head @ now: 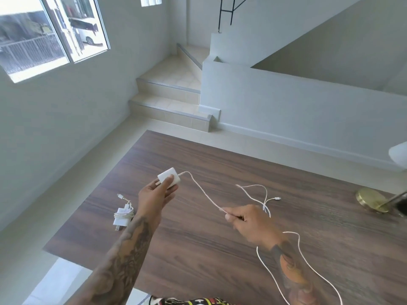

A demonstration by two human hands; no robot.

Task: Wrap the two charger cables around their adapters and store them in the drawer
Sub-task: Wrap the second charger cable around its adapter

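My left hand (154,192) holds a white adapter (169,180) above the dark wooden table (198,249). Its white cable (202,192) runs from the adapter to my right hand (244,219), which pinches it between thumb and fingers. The rest of the cable loops loose over the table, its plug end (277,198) lying beyond my right hand and a long loop (308,267) trailing under my right forearm. A second white adapter (122,215) with its cable wound around it lies on the table left of my left wrist. No drawer is in view.
A brass lamp base (370,199) stands at the table's right edge, with a white shade (398,154) above it. Beyond the table are tiled stairs (169,102) and a low white wall (286,106). A window (50,34) is at upper left.
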